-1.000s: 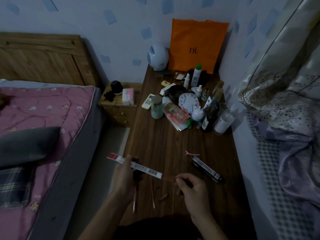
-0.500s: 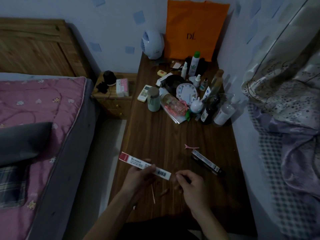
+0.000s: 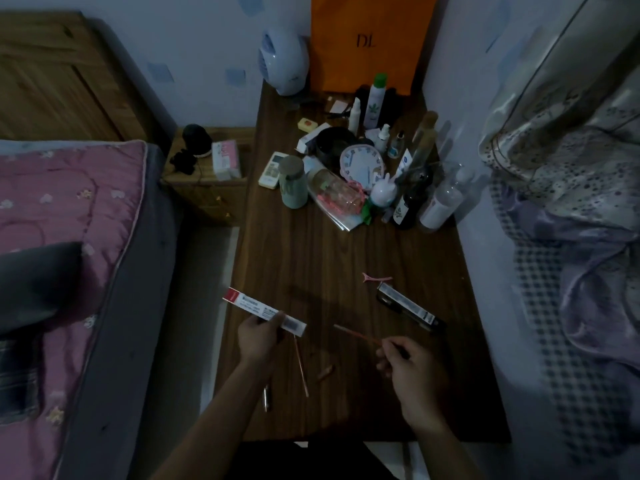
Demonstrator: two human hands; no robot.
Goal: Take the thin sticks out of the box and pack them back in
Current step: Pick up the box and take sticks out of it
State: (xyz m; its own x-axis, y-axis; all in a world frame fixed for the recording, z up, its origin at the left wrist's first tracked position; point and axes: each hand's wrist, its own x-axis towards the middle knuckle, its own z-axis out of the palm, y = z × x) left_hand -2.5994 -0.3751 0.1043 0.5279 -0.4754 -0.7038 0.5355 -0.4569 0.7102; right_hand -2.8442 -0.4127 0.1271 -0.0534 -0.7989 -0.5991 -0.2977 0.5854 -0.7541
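My left hand (image 3: 259,336) grips a long narrow white box with a red end (image 3: 249,304), held slanted over the table's left front. My right hand (image 3: 403,358) pinches one end of a thin reddish stick (image 3: 356,335) that points up-left toward the box's open end, a short gap away. Another thin stick (image 3: 300,365) lies on the dark wooden table (image 3: 346,258) between my hands. A small brownish stub (image 3: 326,372) and a short dark piece (image 3: 266,398) lie nearby.
A second long dark box (image 3: 407,306) and a pink hair clip (image 3: 375,278) lie to the right. Bottles, a clock and jars (image 3: 362,168) crowd the far half, with an orange bag (image 3: 370,39) behind. A bed (image 3: 69,237) is at the left, bedding (image 3: 571,202) at the right.
My right hand has pulled back to the right from the box's end, drawing a thin stick out into view. The left hand still holds the box.
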